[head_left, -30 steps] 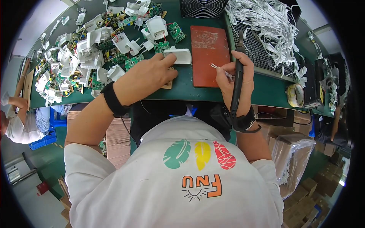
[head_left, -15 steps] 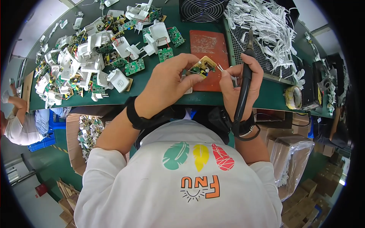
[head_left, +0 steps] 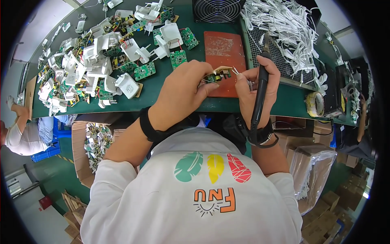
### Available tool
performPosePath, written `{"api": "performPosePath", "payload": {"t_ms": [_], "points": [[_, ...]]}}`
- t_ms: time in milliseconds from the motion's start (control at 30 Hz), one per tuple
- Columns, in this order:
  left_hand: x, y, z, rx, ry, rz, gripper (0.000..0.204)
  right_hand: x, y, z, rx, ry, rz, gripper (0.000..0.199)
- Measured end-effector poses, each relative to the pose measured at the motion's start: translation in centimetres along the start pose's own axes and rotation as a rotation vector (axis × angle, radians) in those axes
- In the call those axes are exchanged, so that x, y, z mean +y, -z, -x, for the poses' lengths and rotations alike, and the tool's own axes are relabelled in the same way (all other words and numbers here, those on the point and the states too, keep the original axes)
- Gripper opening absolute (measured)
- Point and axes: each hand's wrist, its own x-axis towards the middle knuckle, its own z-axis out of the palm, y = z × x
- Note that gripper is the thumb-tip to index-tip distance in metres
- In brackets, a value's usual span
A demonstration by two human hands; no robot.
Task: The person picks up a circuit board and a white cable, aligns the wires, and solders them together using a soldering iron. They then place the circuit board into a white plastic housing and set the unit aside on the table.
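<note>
Over a reddish-brown mat [head_left: 223, 46], my left hand [head_left: 178, 87] pinches a small circuit board [head_left: 222, 73] between thumb and fingers. The board is tipped nearly edge-on, its components toward me. My right hand [head_left: 245, 91] holds a black soldering iron [head_left: 261, 89], its tip end slanting up and away from the board. Between that hand's thumb and forefinger are thin white wire ends [head_left: 235, 70], which reach the board's right edge; whether they touch it I cannot tell. The rest of that cable is hidden by my hand.
Opened white chargers with green boards [head_left: 97, 61] are heaped on the left of the green bench. A fan [head_left: 217, 10] stands at the back. White cables [head_left: 280, 32] lie on a mesh-topped tray at right, near a tape roll [head_left: 314, 104]. A carton of parts [head_left: 97, 142] sits below left.
The circuit board has been tilted from showing its component face to nearly edge-on, turned by my left hand. My right hand, with iron and wires, has barely moved.
</note>
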Motion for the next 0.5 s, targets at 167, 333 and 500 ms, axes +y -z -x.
{"api": "performPosePath", "payload": {"t_ms": [167,333,500], "points": [[-0.51,-0.27,0.03,0.091,-0.203,-0.195,0.030,-0.06,0.50,0.26,-0.091,-0.206,-0.206,0.049],[-0.24,0.01,0.14,-0.018,0.077,0.062,0.030,0.02,0.48,0.07,-0.141,-0.188,-0.230,0.051],[-0.56,-0.05,0.21,-0.042,0.099,0.105,0.030,0.14,-0.11,0.01,-0.093,-0.038,-0.113,0.051]]}}
